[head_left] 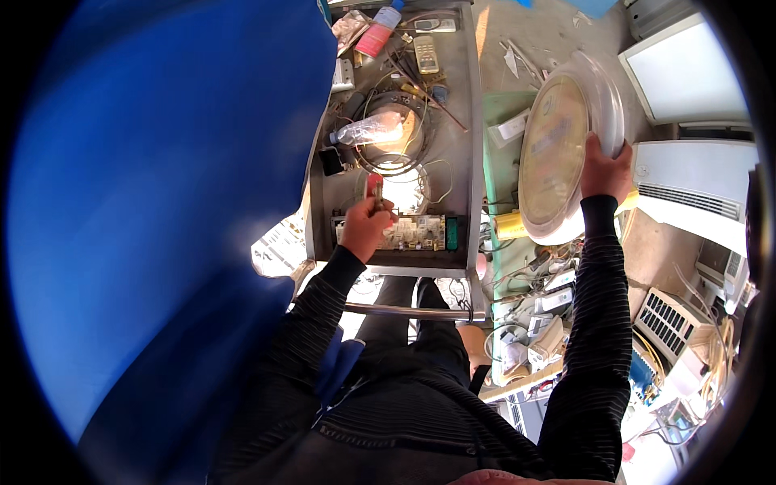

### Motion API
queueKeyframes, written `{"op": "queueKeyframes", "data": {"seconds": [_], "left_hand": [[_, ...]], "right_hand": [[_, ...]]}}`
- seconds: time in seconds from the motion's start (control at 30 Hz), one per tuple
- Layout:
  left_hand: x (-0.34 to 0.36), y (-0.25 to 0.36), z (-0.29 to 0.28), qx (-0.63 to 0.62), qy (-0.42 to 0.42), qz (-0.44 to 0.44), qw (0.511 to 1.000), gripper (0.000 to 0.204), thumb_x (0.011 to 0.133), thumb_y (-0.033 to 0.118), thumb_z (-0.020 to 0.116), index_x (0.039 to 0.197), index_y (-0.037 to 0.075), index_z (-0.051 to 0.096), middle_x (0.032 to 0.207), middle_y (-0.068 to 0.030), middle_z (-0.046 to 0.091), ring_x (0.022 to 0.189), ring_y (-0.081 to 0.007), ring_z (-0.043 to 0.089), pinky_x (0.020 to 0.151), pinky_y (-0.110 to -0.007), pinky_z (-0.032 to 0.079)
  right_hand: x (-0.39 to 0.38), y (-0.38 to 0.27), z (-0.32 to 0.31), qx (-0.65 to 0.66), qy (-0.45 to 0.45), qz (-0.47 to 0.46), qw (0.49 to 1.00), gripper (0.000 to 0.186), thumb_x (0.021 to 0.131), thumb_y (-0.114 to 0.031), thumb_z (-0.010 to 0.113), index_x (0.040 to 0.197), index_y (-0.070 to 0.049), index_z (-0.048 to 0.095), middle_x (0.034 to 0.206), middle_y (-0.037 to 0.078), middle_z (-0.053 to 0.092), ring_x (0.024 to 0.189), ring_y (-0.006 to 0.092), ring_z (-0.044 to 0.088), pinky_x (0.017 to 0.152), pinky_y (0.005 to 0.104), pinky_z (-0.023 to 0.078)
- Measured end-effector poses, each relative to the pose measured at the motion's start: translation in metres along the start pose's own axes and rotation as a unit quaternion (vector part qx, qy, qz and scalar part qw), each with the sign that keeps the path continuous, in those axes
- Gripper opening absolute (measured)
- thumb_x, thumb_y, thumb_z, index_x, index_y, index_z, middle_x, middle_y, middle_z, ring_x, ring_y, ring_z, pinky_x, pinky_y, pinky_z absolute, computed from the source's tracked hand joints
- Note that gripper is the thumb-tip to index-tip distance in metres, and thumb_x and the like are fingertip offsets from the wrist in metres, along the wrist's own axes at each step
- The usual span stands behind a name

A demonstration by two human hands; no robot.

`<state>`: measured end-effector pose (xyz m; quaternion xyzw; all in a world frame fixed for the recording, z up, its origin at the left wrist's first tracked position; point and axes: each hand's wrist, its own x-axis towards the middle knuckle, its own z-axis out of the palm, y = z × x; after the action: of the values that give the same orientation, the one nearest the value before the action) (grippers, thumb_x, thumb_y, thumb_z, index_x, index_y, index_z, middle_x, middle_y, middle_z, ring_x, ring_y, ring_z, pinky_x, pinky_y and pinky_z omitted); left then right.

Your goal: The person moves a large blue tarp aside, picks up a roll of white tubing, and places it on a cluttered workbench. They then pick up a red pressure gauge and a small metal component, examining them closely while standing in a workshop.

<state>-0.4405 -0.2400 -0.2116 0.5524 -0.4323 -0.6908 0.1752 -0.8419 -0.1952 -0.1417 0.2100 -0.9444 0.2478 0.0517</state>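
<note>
My left hand is closed around a small red-tipped thing whose kind I cannot make out. It is over the tray of a metal cart, just above a circuit board with a green end block. My right hand grips the rim of a large round pale plastic tub. The tub is tilted, with its yellowish round face to the left, above the cluttered bench on the right. My right fingers are partly hidden behind the rim.
A clear plastic bottle lies across a dark ring in the tray. Farther back are a remote control and a blue-and-pink can. A big blue sheet fills the left. White appliance housings stand at right.
</note>
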Motion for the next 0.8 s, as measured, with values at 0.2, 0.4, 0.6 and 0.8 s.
{"op": "queueKeyframes", "data": {"seconds": [0.2, 0.4, 0.6, 0.8], "left_hand": [[0.014, 0.098, -0.025, -0.047, 0.046, 0.102, 0.993, 0.013, 0.091, 0.008, 0.052, 0.099, 0.008, 0.062, 0.086, -0.0029, 0.065, 0.075, -0.0069, 0.058, 0.057, -0.020, 0.044], [0.013, 0.136, -0.089, 0.000, 0.158, 0.147, 0.976, 0.016, 0.093, 0.014, 0.052, 0.103, 0.008, 0.061, 0.093, -0.0056, 0.065, 0.078, -0.0095, 0.057, 0.062, -0.022, 0.047], [0.011, 0.140, -0.139, -0.033, 0.280, 0.151, 0.947, 0.016, 0.092, 0.014, 0.053, 0.104, 0.006, 0.060, 0.091, -0.0072, 0.064, 0.063, -0.0079, 0.050, 0.060, -0.022, 0.044], [0.020, 0.146, -0.165, -0.078, 0.299, 0.151, 0.939, 0.016, 0.092, 0.014, 0.055, 0.105, 0.006, 0.062, 0.090, -0.0072, 0.063, 0.056, -0.0070, 0.046, 0.059, -0.023, 0.045]], "right_hand": [[-0.018, -0.013, 0.011, 0.048, 0.012, -0.086, 0.995, 0.064, 0.074, -0.040, 0.073, 0.120, 0.002, 0.057, 0.107, 0.024, 0.065, 0.098, 0.0417, 0.063, 0.087, 0.0473, 0.048], [-0.091, -0.053, 0.031, 0.091, -0.092, -0.158, 0.979, 0.079, 0.068, -0.034, 0.079, 0.133, -0.001, 0.047, 0.119, 0.021, 0.058, 0.109, 0.0394, 0.053, 0.097, 0.0486, 0.040], [-0.134, -0.094, 0.057, 0.051, -0.100, -0.211, 0.971, 0.077, 0.067, -0.027, 0.078, 0.134, -0.005, 0.047, 0.126, 0.019, 0.054, 0.112, 0.0385, 0.051, 0.094, 0.0482, 0.042], [-0.173, -0.092, 0.080, 0.020, -0.142, -0.243, 0.959, 0.076, 0.068, -0.022, 0.079, 0.135, -0.007, 0.046, 0.131, 0.018, 0.051, 0.112, 0.0395, 0.050, 0.095, 0.0485, 0.042]]}}
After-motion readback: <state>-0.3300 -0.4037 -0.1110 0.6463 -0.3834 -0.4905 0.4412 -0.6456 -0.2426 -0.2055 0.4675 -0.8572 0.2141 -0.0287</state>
